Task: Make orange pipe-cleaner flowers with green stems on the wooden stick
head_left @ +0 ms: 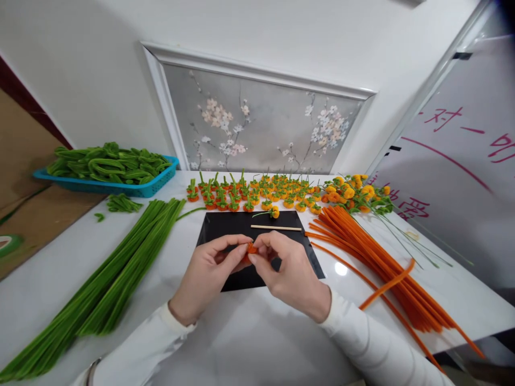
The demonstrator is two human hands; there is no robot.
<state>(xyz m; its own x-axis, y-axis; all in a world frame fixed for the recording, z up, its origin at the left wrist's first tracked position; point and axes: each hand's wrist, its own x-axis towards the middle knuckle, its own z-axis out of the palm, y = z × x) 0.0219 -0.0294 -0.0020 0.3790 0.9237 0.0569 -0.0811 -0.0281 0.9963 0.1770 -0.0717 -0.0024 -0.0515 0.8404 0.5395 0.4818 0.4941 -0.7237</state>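
Observation:
Above a black mat (241, 279), my left hand (215, 268) and my right hand (287, 268) meet fingertip to fingertip. Both pinch a small orange pipe cleaner piece (251, 248), bent or coiled tight; the fingers hide most of its shape. On the mat just beyond my fingers lie a thin pale wooden stick (276, 228) and a small yellow-orange pipe cleaner flower (274, 212) with a green stem. To the right, a bundle of long orange pipe cleaners (386, 273) fans across the table, with a few loose ones beside it.
Long green pipe cleaners (116, 273) lie at left. Behind them stands a blue basket (153, 187) of bent green pieces, with a small green pile (123, 203) nearby. Rows of orange and yellow flower heads (249, 195) line the back, ending in a stemmed flower bunch (354, 193).

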